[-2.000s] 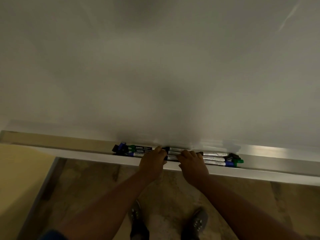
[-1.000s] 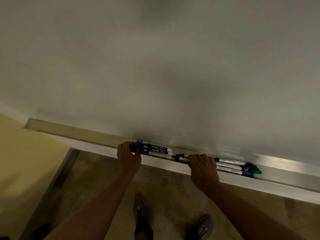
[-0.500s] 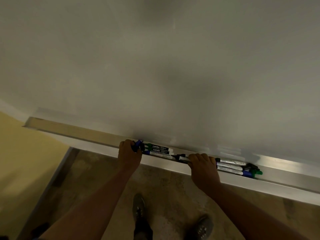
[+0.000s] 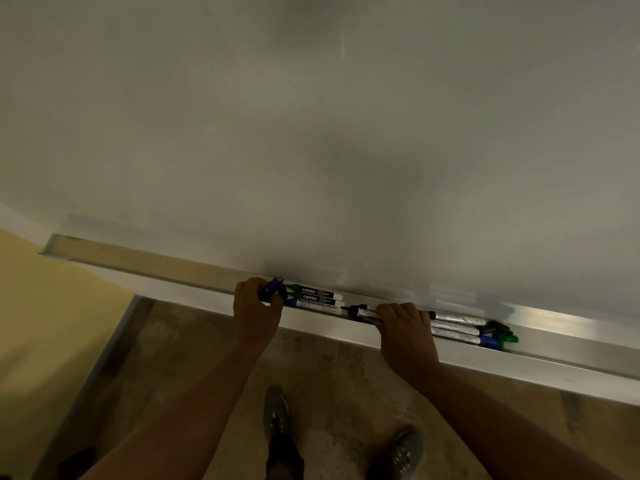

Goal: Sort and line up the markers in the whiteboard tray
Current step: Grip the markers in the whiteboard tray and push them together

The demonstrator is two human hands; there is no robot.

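Observation:
Two bundles of white-barrelled markers lie end to end in the metal whiteboard tray (image 4: 145, 268). The left bundle (image 4: 317, 297) shows green and blue ends and the word camlin. My left hand (image 4: 256, 311) curls around the capped left ends of that bundle, a blue cap poking out above my fingers. The right bundle (image 4: 457, 329) ends in black, blue and green caps at the right. My right hand (image 4: 405, 329) is closed over the left part of it, with a black tip sticking out to the left of my fingers.
The whiteboard (image 4: 346, 133) fills the upper view. A yellow wall (image 4: 45, 323) lies at the left. Below the tray are the mottled floor (image 4: 346, 382) and my two shoes (image 4: 277, 414). The tray's front lip (image 4: 554, 372) runs on to the right.
Two seconds ago both hands met at the middle of the markers. My left hand then slid to the left ends and the bundles drew apart. In the last half second almost nothing moved.

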